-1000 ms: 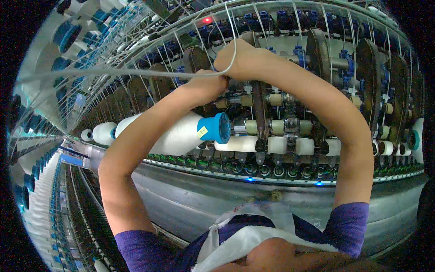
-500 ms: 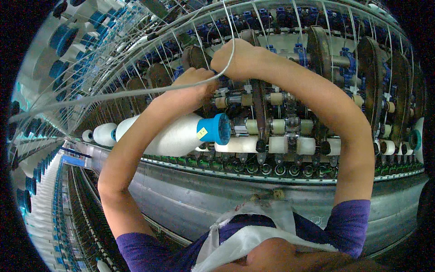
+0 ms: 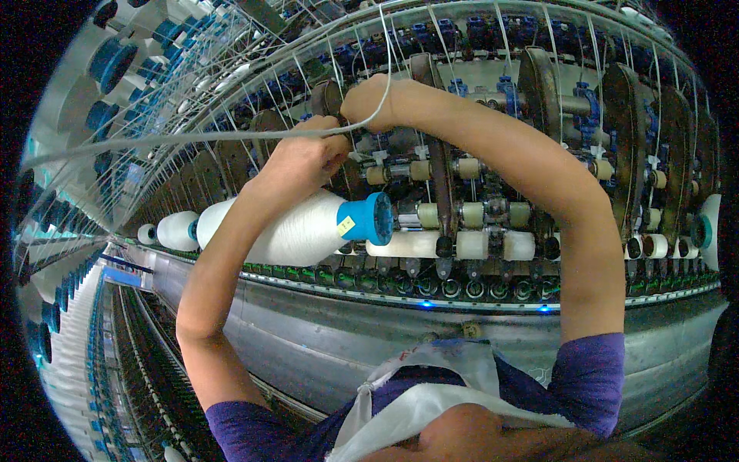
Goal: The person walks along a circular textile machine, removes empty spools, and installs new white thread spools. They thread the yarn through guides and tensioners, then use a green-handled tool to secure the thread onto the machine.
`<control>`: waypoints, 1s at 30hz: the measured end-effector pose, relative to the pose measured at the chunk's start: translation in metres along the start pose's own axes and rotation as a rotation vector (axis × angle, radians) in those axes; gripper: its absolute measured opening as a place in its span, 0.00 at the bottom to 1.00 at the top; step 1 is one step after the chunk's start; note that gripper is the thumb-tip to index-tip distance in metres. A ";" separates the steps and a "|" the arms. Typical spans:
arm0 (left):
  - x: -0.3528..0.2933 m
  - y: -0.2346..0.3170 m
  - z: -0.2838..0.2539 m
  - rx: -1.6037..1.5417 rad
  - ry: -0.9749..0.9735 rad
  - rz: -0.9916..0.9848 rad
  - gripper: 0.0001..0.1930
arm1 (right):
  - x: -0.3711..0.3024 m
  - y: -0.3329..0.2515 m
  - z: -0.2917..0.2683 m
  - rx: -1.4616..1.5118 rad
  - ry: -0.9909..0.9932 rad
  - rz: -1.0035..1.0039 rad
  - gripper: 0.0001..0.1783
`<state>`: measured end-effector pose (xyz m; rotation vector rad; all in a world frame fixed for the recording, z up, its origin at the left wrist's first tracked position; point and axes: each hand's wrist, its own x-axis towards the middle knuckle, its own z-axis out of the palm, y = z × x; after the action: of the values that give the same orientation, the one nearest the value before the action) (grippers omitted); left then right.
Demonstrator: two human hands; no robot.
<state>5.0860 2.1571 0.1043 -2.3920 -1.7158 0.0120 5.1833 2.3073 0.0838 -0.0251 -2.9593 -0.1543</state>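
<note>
Both my hands reach up into a long spinning frame. My left hand (image 3: 304, 158) is closed on a thick white strand of roving (image 3: 154, 140) that runs off to the far left. My right hand (image 3: 369, 100) pinches the same strand a little higher and to the right, where it loops up toward the top of the frame. Just below my left wrist, a large white roving bobbin with a blue end cap (image 3: 308, 227) lies on its side across my forearm; how it is held up is hidden.
The frame's rollers (image 3: 454, 245), dark weighting arms (image 3: 543, 85) and thin threads fill the view ahead. More white bobbins (image 3: 178, 229) sit along the row to the left. A grey metal rail (image 3: 385, 339) runs below. A white bag (image 3: 431, 393) hangs at my chest.
Both hands have shifted slightly down and left along the strand; the roving now sags less between them. The bobbin stays in place.
</note>
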 end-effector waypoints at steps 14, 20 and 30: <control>-0.011 -0.005 -0.004 -0.137 0.026 -0.154 0.07 | 0.005 -0.009 0.021 0.036 0.001 -0.050 0.07; -0.011 -0.004 -0.003 -0.135 0.028 -0.178 0.07 | 0.004 -0.013 0.021 0.082 -0.101 -0.017 0.08; -0.013 -0.005 -0.001 -0.162 0.048 -0.204 0.06 | 0.006 -0.012 0.018 0.130 -0.252 -0.068 0.09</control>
<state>5.0775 2.1466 0.1044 -2.2899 -1.9983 -0.2204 5.1739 2.2970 0.0660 0.0798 -3.2171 0.0352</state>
